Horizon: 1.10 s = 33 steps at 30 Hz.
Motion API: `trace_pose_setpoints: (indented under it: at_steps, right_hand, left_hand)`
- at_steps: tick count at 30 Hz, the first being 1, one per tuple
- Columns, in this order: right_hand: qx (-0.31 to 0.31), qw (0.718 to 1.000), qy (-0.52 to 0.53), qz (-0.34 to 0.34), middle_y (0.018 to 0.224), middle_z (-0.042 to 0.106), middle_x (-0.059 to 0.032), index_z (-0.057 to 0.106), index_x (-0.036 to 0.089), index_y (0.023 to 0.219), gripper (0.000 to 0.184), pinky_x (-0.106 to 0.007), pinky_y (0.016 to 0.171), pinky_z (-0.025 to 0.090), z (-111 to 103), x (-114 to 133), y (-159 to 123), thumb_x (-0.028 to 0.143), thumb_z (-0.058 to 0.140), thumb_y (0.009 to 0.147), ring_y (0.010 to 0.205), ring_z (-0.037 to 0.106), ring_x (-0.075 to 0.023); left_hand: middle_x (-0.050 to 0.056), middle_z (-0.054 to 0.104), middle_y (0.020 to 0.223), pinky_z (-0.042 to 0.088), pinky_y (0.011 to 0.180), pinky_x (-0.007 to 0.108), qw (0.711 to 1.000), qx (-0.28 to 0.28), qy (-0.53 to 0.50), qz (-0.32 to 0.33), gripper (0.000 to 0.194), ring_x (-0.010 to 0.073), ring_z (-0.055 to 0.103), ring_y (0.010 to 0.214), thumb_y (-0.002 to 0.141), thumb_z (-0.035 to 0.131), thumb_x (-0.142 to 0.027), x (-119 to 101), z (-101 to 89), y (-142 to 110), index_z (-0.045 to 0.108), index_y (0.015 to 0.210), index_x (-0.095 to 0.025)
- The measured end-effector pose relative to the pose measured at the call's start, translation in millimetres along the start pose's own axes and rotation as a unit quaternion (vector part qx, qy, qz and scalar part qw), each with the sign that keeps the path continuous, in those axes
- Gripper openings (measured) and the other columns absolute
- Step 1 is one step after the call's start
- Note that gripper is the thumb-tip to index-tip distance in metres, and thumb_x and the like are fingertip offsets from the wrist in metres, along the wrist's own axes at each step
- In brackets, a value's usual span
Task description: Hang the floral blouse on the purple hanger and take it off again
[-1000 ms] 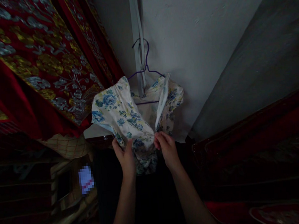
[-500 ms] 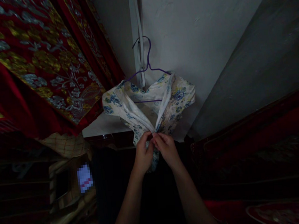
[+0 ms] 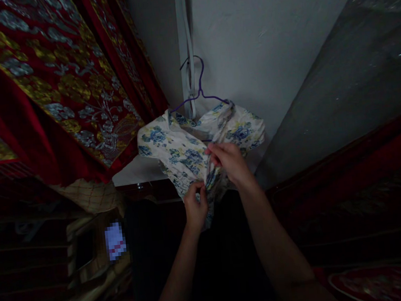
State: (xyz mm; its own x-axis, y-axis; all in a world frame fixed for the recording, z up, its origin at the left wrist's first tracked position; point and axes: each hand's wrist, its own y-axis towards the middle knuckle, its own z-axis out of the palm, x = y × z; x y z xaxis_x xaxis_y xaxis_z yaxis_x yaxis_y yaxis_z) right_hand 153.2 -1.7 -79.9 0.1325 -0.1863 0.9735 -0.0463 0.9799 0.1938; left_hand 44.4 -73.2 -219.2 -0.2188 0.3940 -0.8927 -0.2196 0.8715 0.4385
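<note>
A small white garment with a blue and yellow flower print [image 3: 172, 146] hangs on a purple wire hanger [image 3: 199, 82] hooked on a white cable against the pale wall. My left hand [image 3: 195, 207] pinches the garment's front edge low down, fingers closed on the cloth. My right hand [image 3: 230, 162] is higher, at the middle of the front, fingers closed on the other front edge. The two front edges lie together between my hands.
Red cloth with gold and silver embroidery [image 3: 57, 83] hangs at the left. A grey slanted panel [image 3: 338, 87] fills the right, with dark red furniture [image 3: 348, 194] below it. A tan bag [image 3: 91, 268] sits low at the left. The space below my arms is dark.
The open front of the garment has been drawn together. My left hand moved right to the front edge, and my right hand rose from the lower front to the middle of the chest.
</note>
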Motion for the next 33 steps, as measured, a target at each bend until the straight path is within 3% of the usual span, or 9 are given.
trace_pose_setpoints:
  at_steps: [4, 9, 13, 16, 19, 22, 27, 31, 33]
  right_hand:
    - [-0.017, 0.999, -0.003, -0.033, 0.043, 0.046, 0.0052, 0.061, 0.015, 0.061, 0.03, -0.02, 0.039, 0.02, 8.4, 57.8, 64.2, 0.03, 0.067, 0.087, 0.038, 0.032, -0.0044]
    - [-0.005, 0.993, -0.019, -0.12, 0.047, 0.05, 0.0042, 0.06, 0.017, 0.069, 0.03, -0.018, 0.041, 0.026, 15.2, 68.7, 55.5, 0.031, 0.059, 0.095, 0.041, 0.039, -0.0052]
    - [-0.017, 0.99, -0.017, -0.142, 0.049, 0.049, 0.0048, 0.06, 0.018, 0.072, 0.03, -0.018, 0.043, 0.03, 17.0, 55.7, 28.8, 0.035, 0.056, 0.097, 0.042, 0.042, -0.0059]
    - [-0.008, 0.988, -0.021, -0.155, 0.049, 0.047, 0.0054, 0.059, 0.019, 0.071, 0.032, -0.019, 0.045, 0.032, 17.5, 57.2, 23.0, 0.038, 0.058, 0.097, 0.043, 0.042, -0.0061]
    - [-0.007, 0.984, -0.034, -0.177, 0.051, 0.046, 0.0057, 0.057, 0.019, 0.071, 0.034, -0.019, 0.046, 0.032, 16.7, 62.8, 25.1, 0.041, 0.059, 0.097, 0.044, 0.043, -0.006]
    - [-0.018, 0.979, -0.046, -0.197, 0.051, 0.046, 0.0057, 0.058, 0.02, 0.071, 0.033, -0.02, 0.048, 0.032, 16.5, 58.6, 32.2, 0.041, 0.058, 0.097, 0.045, 0.042, -0.0069]
    - [-0.02, 0.973, -0.128, -0.189, 0.048, 0.048, 0.0045, 0.06, 0.018, 0.062, 0.031, -0.024, 0.049, 0.03, 19.1, 14.8, 41.6, 0.029, 0.058, 0.092, 0.047, 0.043, -0.0092]
    - [0.01, 0.99, -0.125, -0.063, 0.042, 0.046, 0.0048, 0.059, 0.019, 0.058, 0.029, -0.024, 0.047, 0.029, 16.1, -30.0, 24.4, 0.027, 0.057, 0.086, 0.042, 0.041, -0.0102]
    - [0.027, 0.993, -0.101, -0.058, 0.044, 0.047, 0.005, 0.061, 0.019, 0.063, 0.029, -0.024, 0.046, 0.029, 15.4, -43.6, 9.1, 0.035, 0.058, 0.086, 0.042, 0.041, -0.0101]
  left_hand:
    - [0.005, 0.065, 0.083, 0.048, 0.079, 0.034, 0.999, 0.05, 0.005, 0.017, 0.012, 0.0225, 0.062, 0.082, 0.095, 0.056, -0.03, 4.4, 13.1, -8.2, 0.063, 0.087, -0.024]
    - [0.008, 0.067, 0.091, 0.05, 0.082, 0.036, 0.988, 0.126, 0.035, 0.083, 0.011, 0.0229, 0.065, 0.087, 0.097, 0.054, -0.024, -13.2, 7.0, 4.1, 0.065, 0.094, -0.023]
    - [0.011, 0.065, 0.116, 0.05, 0.091, 0.033, 0.979, 0.062, 0.049, 0.186, 0.016, 0.0225, 0.063, 0.107, 0.098, 0.06, -0.031, -72.4, -20.4, 65.3, 0.066, 0.109, -0.021]
    - [0.006, 0.068, 0.107, 0.049, 0.088, 0.031, 0.964, 0.02, 0.053, 0.259, 0.031, 0.0172, 0.064, 0.091, 0.103, 0.052, -0.032, -123.1, -35.9, 124.4, 0.058, 0.132, -0.023]
    - [0.004, 0.07, 0.095, 0.048, 0.084, 0.03, 0.938, 0.094, 0.126, 0.308, 0.024, 0.0173, 0.065, 0.087, 0.104, 0.052, -0.036, -150.9, -41.0, 169.5, 0.067, 0.114, -0.021]
    - [0.003, 0.069, 0.084, 0.047, 0.081, 0.029, 0.907, 0.129, 0.196, 0.349, 0.027, 0.0181, 0.064, 0.083, 0.102, 0.054, -0.038, -153.6, -40.5, 187.4, 0.068, 0.09, -0.019]
    - [0.002, 0.067, 0.079, 0.043, 0.073, 0.027, 0.91, 0.01, 0.209, 0.359, 0.023, 0.0146, 0.06, 0.076, 0.101, 0.057, -0.034, -145.9, -54.4, 187.5, 0.066, 0.088, -0.017]
    - [-0.002, 0.061, 0.073, 0.04, 0.072, 0.027, 0.948, -0.118, 0.052, 0.292, 0.018, 0.0107, 0.056, 0.073, 0.1, 0.061, -0.027, -133.4, -98.3, 211.4, 0.065, 0.085, -0.017]
    - [-0.004, 0.056, 0.068, 0.039, 0.071, 0.027, 0.964, -0.143, -0.071, 0.213, 0.022, 0.0091, 0.054, 0.071, 0.101, 0.057, -0.019, -114.4, -126.8, 228.4, 0.062, 0.079, -0.016]
